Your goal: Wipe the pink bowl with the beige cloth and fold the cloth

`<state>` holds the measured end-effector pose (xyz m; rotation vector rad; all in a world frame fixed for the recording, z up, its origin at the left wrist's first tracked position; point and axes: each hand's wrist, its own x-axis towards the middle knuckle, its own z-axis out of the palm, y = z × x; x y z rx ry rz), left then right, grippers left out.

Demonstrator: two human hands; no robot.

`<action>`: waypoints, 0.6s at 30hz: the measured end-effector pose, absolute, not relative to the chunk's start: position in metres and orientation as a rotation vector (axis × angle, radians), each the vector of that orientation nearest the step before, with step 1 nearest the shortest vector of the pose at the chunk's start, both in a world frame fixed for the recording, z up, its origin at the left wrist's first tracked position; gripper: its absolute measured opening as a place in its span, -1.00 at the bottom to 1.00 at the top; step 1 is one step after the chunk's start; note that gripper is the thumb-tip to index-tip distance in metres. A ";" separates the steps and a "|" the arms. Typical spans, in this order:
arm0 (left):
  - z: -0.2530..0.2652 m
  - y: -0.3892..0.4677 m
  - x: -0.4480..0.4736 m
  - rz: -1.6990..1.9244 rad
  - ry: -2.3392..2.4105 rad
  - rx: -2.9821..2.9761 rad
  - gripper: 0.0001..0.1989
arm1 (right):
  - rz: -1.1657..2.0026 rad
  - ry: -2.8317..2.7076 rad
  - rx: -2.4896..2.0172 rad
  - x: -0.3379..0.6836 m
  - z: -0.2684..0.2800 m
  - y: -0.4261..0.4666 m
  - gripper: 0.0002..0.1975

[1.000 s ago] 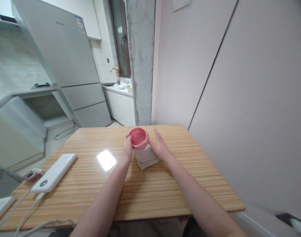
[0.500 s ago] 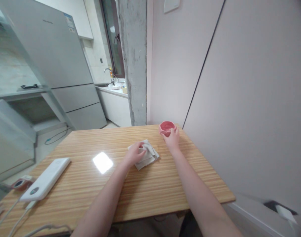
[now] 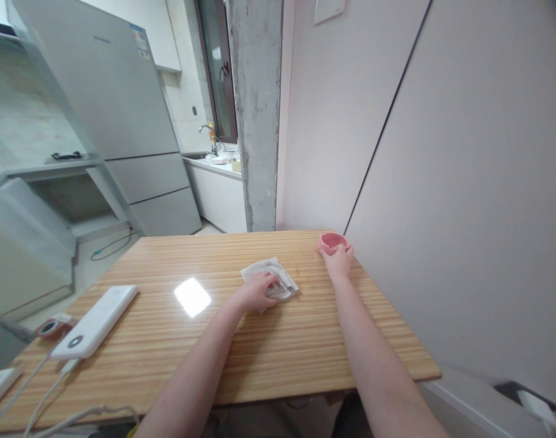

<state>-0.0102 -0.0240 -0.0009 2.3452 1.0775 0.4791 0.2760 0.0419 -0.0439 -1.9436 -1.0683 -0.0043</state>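
Observation:
A pink bowl [image 3: 334,239] with an uneven rim stands at the far right corner of the wooden table [image 3: 168,353]. My right hand [image 3: 339,261] grips its near side, thumb at the left and fingers over the rim. Left of it, a folded pale grey cloth [image 3: 278,274] lies on the tabletop. My left hand [image 3: 258,292] rests on the cloth with fingers curled onto it, covering its near left part.
At the left, a white power bank [image 3: 95,322] with a plugged-in cable [image 3: 45,395] lies beside a small red-and-white object [image 3: 54,326]. A pale wall panel [image 3: 442,182] borders the table's right side; a concrete pillar [image 3: 260,121] stands behind.
My right hand has moved the pink bowl rightward, to the table's far right corner. My left hand has shifted slightly nearer to me on the cloth. The camera view has turned slightly left.

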 end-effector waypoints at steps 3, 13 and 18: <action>-0.001 -0.024 -0.009 0.545 1.003 2.301 -0.85 | 0.009 -1.031 -1.943 0.271 -0.037 0.038 -0.49; 0.000 0.005 -0.024 1.277 1.406 1.475 -0.88 | 0.563 -1.940 -1.619 0.193 -0.007 0.008 -0.54; 0.007 0.018 -0.056 1.442 1.424 1.272 -0.75 | 0.964 -2.226 -1.759 0.193 -0.003 0.001 -0.86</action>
